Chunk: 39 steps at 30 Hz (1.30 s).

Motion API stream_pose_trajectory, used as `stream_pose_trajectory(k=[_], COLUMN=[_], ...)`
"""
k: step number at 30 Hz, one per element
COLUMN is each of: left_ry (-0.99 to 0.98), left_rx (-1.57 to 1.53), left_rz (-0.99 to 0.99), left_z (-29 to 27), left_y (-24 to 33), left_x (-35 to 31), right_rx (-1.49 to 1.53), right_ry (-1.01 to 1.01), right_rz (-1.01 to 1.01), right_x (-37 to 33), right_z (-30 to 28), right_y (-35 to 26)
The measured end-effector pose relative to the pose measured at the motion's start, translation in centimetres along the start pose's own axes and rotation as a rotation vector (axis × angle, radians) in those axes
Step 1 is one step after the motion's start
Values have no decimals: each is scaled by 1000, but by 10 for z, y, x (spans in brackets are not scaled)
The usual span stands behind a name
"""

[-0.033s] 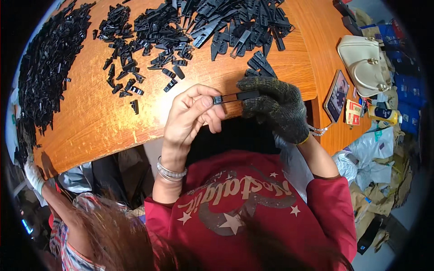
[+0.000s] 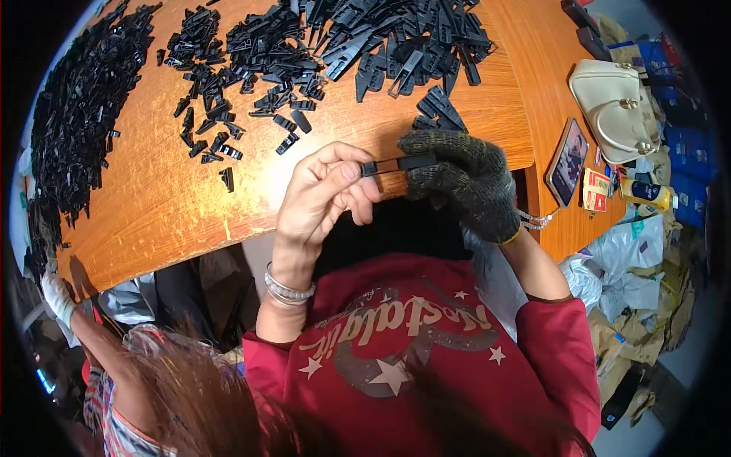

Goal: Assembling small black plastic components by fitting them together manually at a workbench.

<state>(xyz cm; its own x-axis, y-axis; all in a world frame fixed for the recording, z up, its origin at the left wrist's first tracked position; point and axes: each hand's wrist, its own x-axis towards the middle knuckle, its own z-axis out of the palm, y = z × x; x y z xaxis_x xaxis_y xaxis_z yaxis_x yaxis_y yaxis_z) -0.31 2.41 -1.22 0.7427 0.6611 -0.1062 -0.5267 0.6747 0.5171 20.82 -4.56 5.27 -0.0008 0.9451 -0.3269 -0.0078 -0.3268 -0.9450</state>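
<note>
Between my two hands, just over the table's front edge, is a slim black plastic part (image 2: 416, 161) with a long slot in it. My left hand (image 2: 324, 186), bare, pinches its left end between thumb and fingers. On the other end my right hand (image 2: 464, 179), in a dark knit glove, is closed; the glove's fingers hide that end. A few longer black plastic pieces (image 2: 442, 110) lie on the table just beyond the glove. Small black clip-like parts (image 2: 288, 143) are scattered past my left hand.
Heaps of long black pieces (image 2: 403, 46) and small parts (image 2: 266, 46) cover the far side of the wooden table (image 2: 251, 175). A larger pile (image 2: 84, 107) runs along the left. On the right are a phone (image 2: 567, 161) and a cream handbag (image 2: 613, 107). A co-worker's gloved hand (image 2: 57, 295) is at far left.
The part's left end has turned slightly in my fingers. Both hands otherwise stay in nearly the same place, still gripping it.
</note>
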Motion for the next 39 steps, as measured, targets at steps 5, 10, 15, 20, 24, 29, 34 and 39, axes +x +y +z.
stream_pose_trajectory(k=[5, 10, 15, 20, 24, 29, 34, 39], left_ry=[60, 87, 126, 218, 229, 253, 519, 589], left_rx=[36, 181, 235, 336, 370, 712, 1871, 2071], left_rz=[-55, -23, -55, -31, -44, 13, 555, 426], left_z=[9, 13, 16, 20, 26, 31, 28, 20], left_y=[2, 4, 7, -1, 0, -13, 3, 15], left_x=[-1, -4, -4, -6, -2, 19, 56, 73], right_rx=[23, 18, 74, -15, -129, -534, -455, -853], right_ry=[-9, -3, -13, -55, -34, 227, 900, 504], right_rz=[-17, -8, 14, -94, 53, -68, -73, 648], right_x=[1, -1, 0, -2, -4, -33, -153, -265], right_z=[4, 4, 3, 4, 2, -24, -106, -153], right_y=[3, 2, 4, 5, -10, -25, -31, -31])
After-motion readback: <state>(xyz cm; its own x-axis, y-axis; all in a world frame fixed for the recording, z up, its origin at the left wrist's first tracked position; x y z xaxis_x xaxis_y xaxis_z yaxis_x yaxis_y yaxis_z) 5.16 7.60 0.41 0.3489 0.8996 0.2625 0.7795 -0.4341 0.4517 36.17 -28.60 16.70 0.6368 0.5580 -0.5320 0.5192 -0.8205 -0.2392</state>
